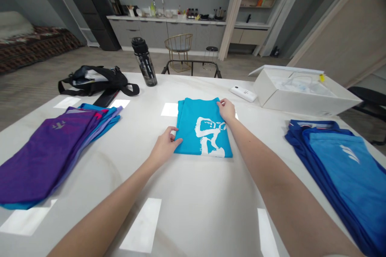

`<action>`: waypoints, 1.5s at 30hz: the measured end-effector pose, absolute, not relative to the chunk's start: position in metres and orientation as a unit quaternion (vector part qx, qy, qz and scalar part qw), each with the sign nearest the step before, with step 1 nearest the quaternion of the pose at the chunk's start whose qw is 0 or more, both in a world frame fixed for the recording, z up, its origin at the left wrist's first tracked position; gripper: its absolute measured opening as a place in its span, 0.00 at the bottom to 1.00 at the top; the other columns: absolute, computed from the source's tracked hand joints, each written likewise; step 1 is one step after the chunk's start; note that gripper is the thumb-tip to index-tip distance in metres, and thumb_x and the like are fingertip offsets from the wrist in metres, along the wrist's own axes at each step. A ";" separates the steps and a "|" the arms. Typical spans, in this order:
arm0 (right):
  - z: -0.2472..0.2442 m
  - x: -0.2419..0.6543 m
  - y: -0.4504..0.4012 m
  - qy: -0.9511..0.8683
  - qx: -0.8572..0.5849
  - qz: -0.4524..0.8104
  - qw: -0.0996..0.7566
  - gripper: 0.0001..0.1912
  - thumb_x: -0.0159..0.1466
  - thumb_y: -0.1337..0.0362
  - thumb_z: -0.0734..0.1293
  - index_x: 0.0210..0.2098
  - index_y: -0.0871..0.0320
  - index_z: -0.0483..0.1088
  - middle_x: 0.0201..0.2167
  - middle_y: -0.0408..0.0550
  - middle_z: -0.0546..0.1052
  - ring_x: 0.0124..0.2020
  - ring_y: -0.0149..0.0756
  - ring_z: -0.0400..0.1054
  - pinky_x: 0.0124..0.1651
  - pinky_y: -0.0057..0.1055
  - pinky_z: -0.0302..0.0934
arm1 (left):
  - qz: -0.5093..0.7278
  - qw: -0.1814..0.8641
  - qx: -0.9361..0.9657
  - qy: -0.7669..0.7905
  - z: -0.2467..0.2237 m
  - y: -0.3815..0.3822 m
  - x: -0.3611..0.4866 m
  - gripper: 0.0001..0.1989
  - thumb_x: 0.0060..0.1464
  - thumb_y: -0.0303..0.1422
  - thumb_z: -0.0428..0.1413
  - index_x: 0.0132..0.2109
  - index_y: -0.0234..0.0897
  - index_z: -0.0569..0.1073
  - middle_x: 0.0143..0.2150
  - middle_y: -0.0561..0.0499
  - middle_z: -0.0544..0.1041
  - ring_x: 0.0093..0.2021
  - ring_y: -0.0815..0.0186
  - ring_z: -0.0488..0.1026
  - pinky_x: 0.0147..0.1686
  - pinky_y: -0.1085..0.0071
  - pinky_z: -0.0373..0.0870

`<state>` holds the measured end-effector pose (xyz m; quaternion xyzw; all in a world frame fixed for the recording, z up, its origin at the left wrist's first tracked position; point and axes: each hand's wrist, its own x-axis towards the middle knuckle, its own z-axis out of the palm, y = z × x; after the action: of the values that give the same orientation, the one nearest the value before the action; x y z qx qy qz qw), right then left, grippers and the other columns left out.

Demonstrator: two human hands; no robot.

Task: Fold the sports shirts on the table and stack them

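A turquoise T-shirt (189,122), folded into a near-square with white brush-style lettering on its right half, lies flat on the white table (187,209). At its left edge is my left hand (164,146), the thumb over the fabric and the fingers curled at the side. My right hand (226,109) pinches the far right corner between thumb and fingers. The left edge shows more than one layer of cloth.
Left lie stacked purple and blue garments (45,152), a black bag (99,80), a phone (105,98) and an upright bottle (145,64). Right are folded blue garments (340,160), a white handheld device (243,93) and an open white box (301,102). A chair (192,64) stands behind.
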<state>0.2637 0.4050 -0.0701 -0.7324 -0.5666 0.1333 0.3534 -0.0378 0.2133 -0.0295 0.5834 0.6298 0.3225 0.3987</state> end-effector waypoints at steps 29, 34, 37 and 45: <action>-0.049 0.268 0.258 -0.622 -0.619 0.307 0.369 0.28 0.59 0.49 0.68 0.56 0.53 0.69 0.20 0.34 0.67 0.23 0.34 0.62 0.29 0.29 0.58 | 0.382 0.363 0.632 0.568 -0.051 0.196 -0.038 0.12 0.57 0.36 0.52 0.48 0.46 0.72 0.22 0.60 0.62 0.24 0.66 0.60 0.28 0.71 0.55; -0.045 0.270 0.207 -0.618 -0.619 0.350 0.336 0.25 0.57 0.50 0.70 0.51 0.52 0.72 0.22 0.36 0.68 0.25 0.34 0.63 0.28 0.28 0.57 | 0.381 0.391 0.621 0.562 -0.051 0.194 -0.036 0.15 0.56 0.44 0.58 0.48 0.46 0.74 0.22 0.60 0.66 0.24 0.66 0.61 0.29 0.71 0.55; -0.047 0.272 0.187 -0.596 -0.616 0.378 0.350 0.24 0.56 0.50 0.70 0.49 0.54 0.72 0.21 0.35 0.66 0.24 0.33 0.61 0.28 0.28 0.55 | 0.387 0.386 0.625 0.557 -0.052 0.194 -0.037 0.16 0.54 0.44 0.60 0.49 0.46 0.75 0.24 0.59 0.69 0.25 0.66 0.63 0.30 0.71 0.58; -0.056 0.277 0.159 -0.598 -0.563 0.378 0.427 0.24 0.58 0.49 0.71 0.48 0.56 0.74 0.24 0.38 0.68 0.25 0.31 0.57 0.32 0.30 0.54 | 0.397 0.350 0.599 0.602 -0.063 0.191 -0.038 0.17 0.53 0.43 0.59 0.49 0.42 0.75 0.26 0.58 0.69 0.28 0.66 0.66 0.32 0.71 0.60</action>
<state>0.2770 0.1590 -0.0564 -0.5629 -0.5984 0.3780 0.4268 -0.0377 0.1906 -0.0628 0.5985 0.6017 0.3965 0.3500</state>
